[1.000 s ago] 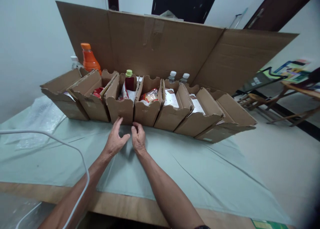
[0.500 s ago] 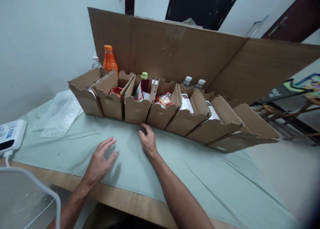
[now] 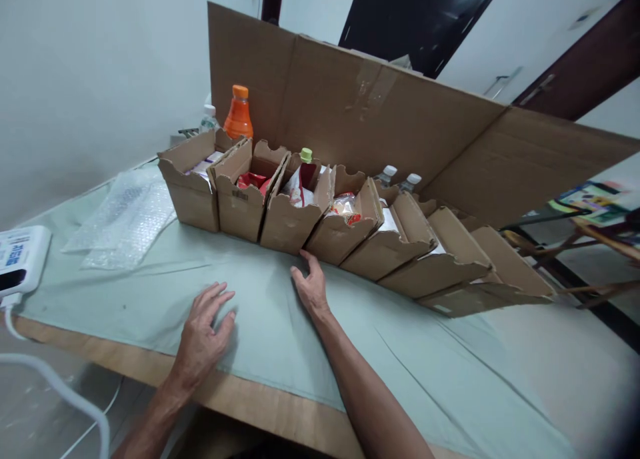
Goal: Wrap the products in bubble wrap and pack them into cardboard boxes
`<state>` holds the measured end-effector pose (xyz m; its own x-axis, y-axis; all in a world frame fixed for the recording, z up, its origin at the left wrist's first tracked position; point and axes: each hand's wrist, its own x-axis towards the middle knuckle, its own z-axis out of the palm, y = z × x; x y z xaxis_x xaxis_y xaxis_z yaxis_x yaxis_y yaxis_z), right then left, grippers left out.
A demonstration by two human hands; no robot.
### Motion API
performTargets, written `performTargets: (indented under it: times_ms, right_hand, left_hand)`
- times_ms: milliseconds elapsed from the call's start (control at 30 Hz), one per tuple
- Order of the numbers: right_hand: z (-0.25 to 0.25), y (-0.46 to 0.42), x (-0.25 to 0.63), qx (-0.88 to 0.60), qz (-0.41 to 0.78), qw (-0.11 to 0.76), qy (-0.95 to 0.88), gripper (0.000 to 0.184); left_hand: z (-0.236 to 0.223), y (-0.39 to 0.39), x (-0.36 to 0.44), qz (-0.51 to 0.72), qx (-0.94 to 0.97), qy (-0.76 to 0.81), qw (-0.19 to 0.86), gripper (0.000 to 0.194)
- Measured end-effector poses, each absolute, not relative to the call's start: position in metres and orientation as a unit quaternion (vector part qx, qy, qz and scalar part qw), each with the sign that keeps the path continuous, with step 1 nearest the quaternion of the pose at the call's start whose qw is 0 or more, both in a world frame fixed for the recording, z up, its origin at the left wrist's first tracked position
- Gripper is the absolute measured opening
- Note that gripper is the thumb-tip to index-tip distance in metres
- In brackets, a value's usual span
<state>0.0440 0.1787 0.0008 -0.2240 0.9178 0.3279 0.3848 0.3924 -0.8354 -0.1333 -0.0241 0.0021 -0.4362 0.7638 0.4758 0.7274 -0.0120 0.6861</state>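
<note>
A tall creased cardboard sheet (image 3: 380,105) is standing behind a row of open brown cardboard boxes (image 3: 320,219) lying across the pale green cloth (image 3: 410,352). The boxes are holding red snack packets (image 3: 251,180), white packs and capped bottles. The right hand (image 3: 311,287) is resting flat, fingers loosely together, fingertips touching a middle box. The left hand (image 3: 203,332) is lying spread on the cloth, holding nothing.

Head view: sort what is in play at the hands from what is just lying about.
In play:
left hand, flat on the green cloth
right hand, at the foot of the row of cardboard bins

Lying about:
bubble wrap
orange bottle
cardboard sheet
white device
</note>
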Motion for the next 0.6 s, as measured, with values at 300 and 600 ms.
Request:
performTargets:
  times_ms: [300, 600]
  right_hand:
    - [0.122, 0.158, 0.013, -0.324, 0.284, 0.412, -0.803, 0.035]
    - [0.184, 0.199, -0.092, -0.404, 0.083, 0.163, -0.896, 0.021]
  left_hand:
    - [-0.007, -0.020, -0.131, 0.493, 0.545, 0.678, -0.032, 0.024]
    - [-0.005, -0.015, -0.128, 0.524, 0.476, 0.705, -0.030, 0.030]
